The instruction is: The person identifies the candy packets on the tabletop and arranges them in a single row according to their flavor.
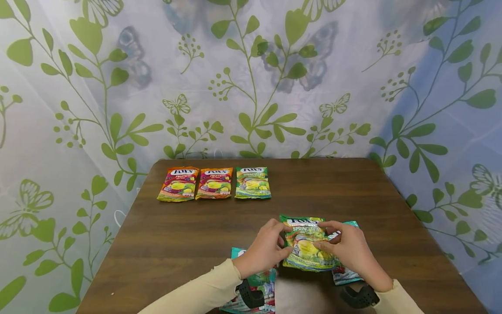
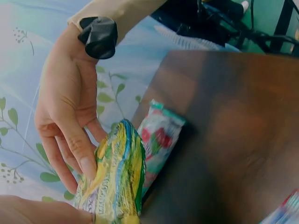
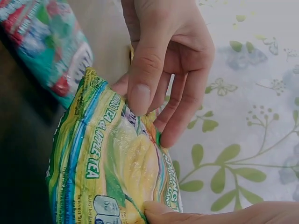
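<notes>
Both hands hold a green and yellow Fox's Spring Tea candy bag [image 1: 307, 248] above the front part of the table. My left hand [image 1: 263, 247] pinches its left edge, thumb toward the front. On the opposite edge, my right hand [image 1: 350, 247] grips the bag with thumb and fingers. Beneath the left forearm lies a teal candy bag [image 1: 263, 285] with red fruit pictures, partly hidden by the sleeve. Another teal bag [image 1: 343, 275] lies behind the right hand, mostly covered. In the right wrist view, the printed front of the Spring Tea bag [image 3: 126, 158] shows up close.
Toward the back left of the brown wooden table [image 1: 188, 231], a row holds two orange and purple Fox's Fruits bags [image 1: 178, 185] [image 1: 214, 183] and a green Spring Tea bag [image 1: 252, 183]. A leaf-patterned curtain [image 1: 251, 87] hangs behind the table.
</notes>
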Available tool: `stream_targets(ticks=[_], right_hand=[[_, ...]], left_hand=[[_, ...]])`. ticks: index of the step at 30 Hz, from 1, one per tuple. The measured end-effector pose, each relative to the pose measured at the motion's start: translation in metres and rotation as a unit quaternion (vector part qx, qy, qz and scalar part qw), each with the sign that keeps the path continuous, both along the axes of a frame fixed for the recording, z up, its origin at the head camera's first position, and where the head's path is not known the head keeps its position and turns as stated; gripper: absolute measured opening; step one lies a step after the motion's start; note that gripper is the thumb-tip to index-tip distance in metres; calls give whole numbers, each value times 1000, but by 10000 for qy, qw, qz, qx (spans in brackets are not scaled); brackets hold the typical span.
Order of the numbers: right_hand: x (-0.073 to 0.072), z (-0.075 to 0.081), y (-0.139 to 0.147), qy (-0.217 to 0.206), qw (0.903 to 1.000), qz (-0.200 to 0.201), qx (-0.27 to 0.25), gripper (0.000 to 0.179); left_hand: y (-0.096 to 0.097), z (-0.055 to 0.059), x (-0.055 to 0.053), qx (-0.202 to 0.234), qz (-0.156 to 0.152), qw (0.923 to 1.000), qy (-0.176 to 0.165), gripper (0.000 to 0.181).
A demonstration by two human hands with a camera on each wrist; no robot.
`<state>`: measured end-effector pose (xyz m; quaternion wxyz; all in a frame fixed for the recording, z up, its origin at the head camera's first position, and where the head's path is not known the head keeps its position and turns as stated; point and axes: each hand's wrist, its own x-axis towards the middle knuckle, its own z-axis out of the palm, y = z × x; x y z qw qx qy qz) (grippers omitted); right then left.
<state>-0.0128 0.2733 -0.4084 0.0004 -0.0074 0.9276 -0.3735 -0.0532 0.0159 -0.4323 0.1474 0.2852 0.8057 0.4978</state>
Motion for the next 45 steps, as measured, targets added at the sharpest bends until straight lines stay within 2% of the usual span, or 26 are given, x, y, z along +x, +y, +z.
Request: stream_targets(ticks=[5, 12, 20, 25, 30, 34, 39, 45], right_hand=[[-25, 7, 4, 20, 9999, 54, -83, 52], [-69, 8, 8, 163, 9997, 161, -28, 49], [-124, 1, 14, 137, 9995, 268, 37, 49], [-152, -7, 16, 9, 9998, 185, -1, 51], [-172, -13, 13, 8, 9999, 152, -54, 52], [-186, -18, 9, 8, 9999, 144, -43, 53], [-203, -25, 8, -75, 9999, 72, -6, 55], [-215, -33, 9, -198, 9998, -71, -38, 57]], left_hand=[[3, 6, -27, -80, 71, 9984, 551, 36], [10, 8, -71, -253, 271, 9944, 994, 35], [22, 0, -127, -557, 488, 9926, 965, 35], [28, -3, -151, -710, 554, 9908, 1015, 34], [33, -11, -168, -953, 771, 9854, 1179, 34], [36, -19, -179, -1025, 1006, 9828, 1164, 35], [41, -22, -184, -1023, 1186, 9821, 1048, 39], [48, -31, -191, -975, 1274, 9822, 974, 41]])
